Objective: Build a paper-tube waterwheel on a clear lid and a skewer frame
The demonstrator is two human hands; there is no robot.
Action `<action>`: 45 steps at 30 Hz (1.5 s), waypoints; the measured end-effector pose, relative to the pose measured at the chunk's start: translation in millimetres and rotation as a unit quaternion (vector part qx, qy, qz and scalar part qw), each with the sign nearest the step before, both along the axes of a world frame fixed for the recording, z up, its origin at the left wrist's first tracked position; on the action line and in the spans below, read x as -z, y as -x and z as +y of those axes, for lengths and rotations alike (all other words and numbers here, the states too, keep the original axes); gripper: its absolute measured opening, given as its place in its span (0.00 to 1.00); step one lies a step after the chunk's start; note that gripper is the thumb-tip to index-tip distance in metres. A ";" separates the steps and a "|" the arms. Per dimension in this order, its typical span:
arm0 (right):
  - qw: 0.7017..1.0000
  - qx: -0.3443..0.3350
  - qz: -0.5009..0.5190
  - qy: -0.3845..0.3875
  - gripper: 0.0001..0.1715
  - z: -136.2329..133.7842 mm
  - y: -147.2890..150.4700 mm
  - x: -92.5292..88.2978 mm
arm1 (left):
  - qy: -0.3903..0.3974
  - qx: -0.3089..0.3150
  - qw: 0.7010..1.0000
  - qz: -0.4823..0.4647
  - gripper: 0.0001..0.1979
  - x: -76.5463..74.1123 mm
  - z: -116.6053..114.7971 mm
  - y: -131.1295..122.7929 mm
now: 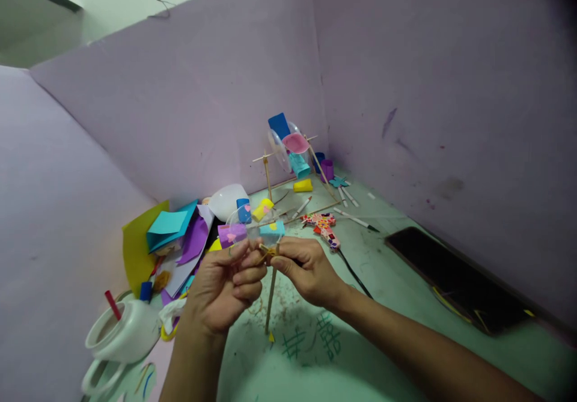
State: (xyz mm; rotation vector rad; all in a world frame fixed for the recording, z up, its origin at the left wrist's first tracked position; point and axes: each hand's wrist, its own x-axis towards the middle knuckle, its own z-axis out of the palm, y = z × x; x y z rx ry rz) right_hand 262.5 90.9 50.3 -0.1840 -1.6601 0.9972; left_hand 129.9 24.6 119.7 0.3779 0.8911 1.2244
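Green tabletop (pixel 369 360) below fingers (pixel 249 276); R hand (pixel 311 267) pinches stick (pixel 271 306), L hand (pixel 225 288) prob. grips band (pixel 270 250); keep stick steady.

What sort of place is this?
Probably a craft corner, hobby or small workshop: coloured paper, markers and what looks like a glue gun lie on one green work surface.

Two paper-decked wheels (pixel 232 234), one glue gun (pixel 322 220); four markers (pixel 354 217), one handled white pot (pixel 137 330), one red stick (pixel 112 305)
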 end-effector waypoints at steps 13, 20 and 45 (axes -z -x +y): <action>1.000 0.029 0.004 -0.010 0.16 -0.7 2.9 3.4 | -0.076 -0.129 0.476 0.867 0.09 -29.6 3.8 -59.1; 0.998 0.063 0.004 -0.003 0.14 2.5 3.5 12.2 | -0.190 -0.154 0.240 0.939 0.06 -20.0 8.8 -86.6; 1.000 -0.008 -0.003 0.005 0.18 1.1 -0.8 -1.5 | -0.097 -0.208 0.907 0.353 0.09 4.5 -22.4 -30.6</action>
